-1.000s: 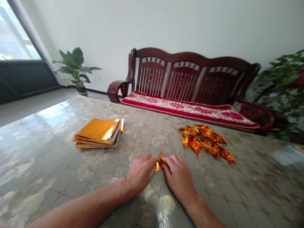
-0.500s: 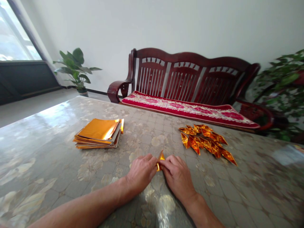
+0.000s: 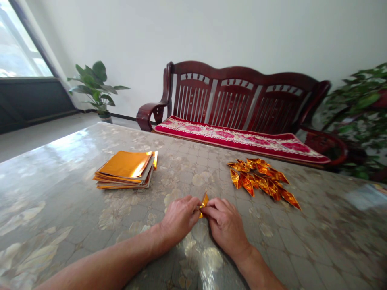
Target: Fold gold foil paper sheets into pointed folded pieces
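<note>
Between my two hands, just over the table, is a small piece of folded gold foil paper (image 3: 205, 199) with a pointed tip facing away from me. My left hand (image 3: 180, 216) grips its left side, fingers closed together. From the other side my right hand (image 3: 225, 222) pinches it with thumb and fingers, covering much of its middle. A stack of flat gold foil paper sheets (image 3: 125, 164) lies to the left. Off to the right rests a cluster of several folded gold foil pieces (image 3: 263, 183), boat-like with pointed ends.
The table (image 3: 99, 241) has a shiny patterned cover. Beyond it stands a dark wooden bench (image 3: 238, 94) with a red floral cushion (image 3: 223, 133). A potted plant (image 3: 96, 84) is at the left, leafy greenery (image 3: 359, 108) at the right, a clear plastic bag (image 3: 367, 197) near the right edge.
My right fingers have shifted slightly left across the folded foil paper, hiding more of its middle. My left hand has barely moved; the stack and the cluster are as before.
</note>
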{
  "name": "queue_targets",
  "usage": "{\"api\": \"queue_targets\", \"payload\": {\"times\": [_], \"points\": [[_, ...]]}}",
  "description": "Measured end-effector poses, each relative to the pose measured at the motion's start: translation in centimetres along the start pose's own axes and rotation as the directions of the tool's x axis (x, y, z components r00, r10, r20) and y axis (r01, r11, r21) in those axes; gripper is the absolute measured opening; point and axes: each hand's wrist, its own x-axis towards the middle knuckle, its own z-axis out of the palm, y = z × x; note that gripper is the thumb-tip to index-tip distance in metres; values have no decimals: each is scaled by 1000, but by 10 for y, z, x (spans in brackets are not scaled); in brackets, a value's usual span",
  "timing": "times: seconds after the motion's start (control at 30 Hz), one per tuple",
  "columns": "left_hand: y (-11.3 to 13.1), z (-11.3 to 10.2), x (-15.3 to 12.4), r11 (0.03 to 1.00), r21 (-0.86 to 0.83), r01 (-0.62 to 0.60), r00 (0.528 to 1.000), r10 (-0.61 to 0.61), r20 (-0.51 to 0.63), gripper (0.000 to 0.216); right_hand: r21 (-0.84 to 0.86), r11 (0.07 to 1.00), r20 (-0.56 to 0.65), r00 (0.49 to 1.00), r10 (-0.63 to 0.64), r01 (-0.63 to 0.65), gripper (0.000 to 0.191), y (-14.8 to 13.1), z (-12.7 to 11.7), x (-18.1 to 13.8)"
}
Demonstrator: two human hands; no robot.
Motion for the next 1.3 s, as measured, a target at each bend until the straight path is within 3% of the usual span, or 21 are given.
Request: {"api": "queue_targets", "payload": {"times": [0.13, 0.3, 0.6, 0.8, 0.93, 1.3], "points": [[4, -2, -2, 1000, -19, -10, 1000, 10, -24, 15, -15, 1000, -7, 1000, 7, -7, 30, -1, 0, 1], [7, -4, -5, 996, -21, -81, 997, 81, -11, 27, 122, 988, -53, 993, 105, -98, 34, 7, 7, 0], [0, 0, -4, 977, 119, -179, 984, 180, 0, 18, 200, 956, -116, 964, 240, -214, 31, 14, 13, -1], [-2, 3, -2, 962, 102, -254, 965, 260, -45, 11, 108, 978, -103, 976, 190, -179, 30, 13, 13, -1], [-5, 6, 0, 941, 111, -320, 942, 329, -68, 13, 63, 983, -96, 980, 177, -172, 40, 15, 16, -1], [-10, 8, 8, 885, 167, -436, 891, 450, -59, 27, 143, 970, -114, 971, 212, -195, 43, 17, 16, 0]]}}
